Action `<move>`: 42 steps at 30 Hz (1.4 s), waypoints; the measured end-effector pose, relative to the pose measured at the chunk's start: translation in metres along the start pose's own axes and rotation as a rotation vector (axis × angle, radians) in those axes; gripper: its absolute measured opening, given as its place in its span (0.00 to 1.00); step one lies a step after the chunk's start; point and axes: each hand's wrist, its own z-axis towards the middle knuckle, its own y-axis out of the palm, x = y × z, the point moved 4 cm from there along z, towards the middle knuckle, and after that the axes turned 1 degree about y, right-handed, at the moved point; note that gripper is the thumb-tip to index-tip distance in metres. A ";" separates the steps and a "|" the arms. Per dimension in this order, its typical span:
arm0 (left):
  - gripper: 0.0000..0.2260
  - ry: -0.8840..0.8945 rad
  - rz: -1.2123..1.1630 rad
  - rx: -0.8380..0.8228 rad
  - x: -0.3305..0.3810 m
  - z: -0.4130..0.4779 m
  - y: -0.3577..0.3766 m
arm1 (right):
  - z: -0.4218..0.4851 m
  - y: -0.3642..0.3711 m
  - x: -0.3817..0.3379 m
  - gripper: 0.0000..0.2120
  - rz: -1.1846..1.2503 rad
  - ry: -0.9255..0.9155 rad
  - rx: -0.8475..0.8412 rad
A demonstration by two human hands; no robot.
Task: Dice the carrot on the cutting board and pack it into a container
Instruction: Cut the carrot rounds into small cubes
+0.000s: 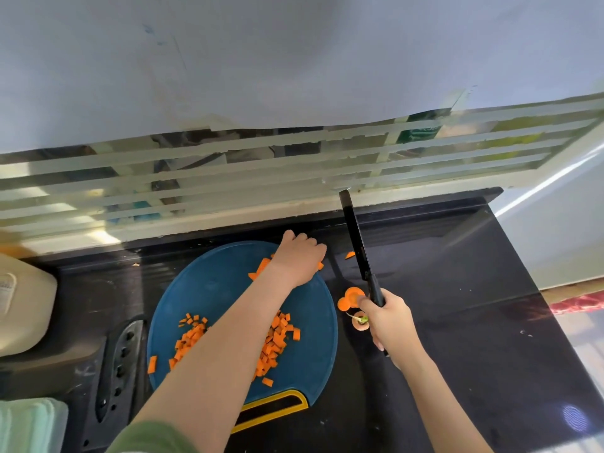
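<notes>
Dark countertop [457, 289], blue cutting board [212, 289]: diced carrot [277, 341] heaped at six o'clock. Left hand [299, 256] curls over carrot strips [261, 268] at one o'clock, grip unclear. Right hand [389, 318] clutches the knife [354, 237], blade up. If it chops close to those knuckles, that's a cut!

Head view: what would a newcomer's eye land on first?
A heap of bright orange diced carrot lies on the round blue plastic cutting board at centre. Right of it, the right hand grips a long black knife, blade pointing away. The left hand covers more carrot pieces at the board's far edge.
</notes>
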 end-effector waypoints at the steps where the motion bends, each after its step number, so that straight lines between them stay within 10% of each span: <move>1: 0.09 0.031 0.036 0.055 0.003 -0.003 0.000 | 0.000 0.001 -0.001 0.12 0.006 0.000 0.000; 9: 0.07 -0.071 -0.099 0.391 -0.005 -0.039 -0.001 | -0.002 0.006 -0.003 0.09 0.100 0.007 -0.022; 30: 0.16 -0.227 -0.307 0.155 0.047 0.022 -0.001 | 0.001 -0.020 0.021 0.12 0.128 0.058 0.063; 42: 0.08 -0.342 -0.444 0.313 0.022 -0.008 -0.008 | -0.001 -0.018 0.019 0.11 0.109 0.035 -0.001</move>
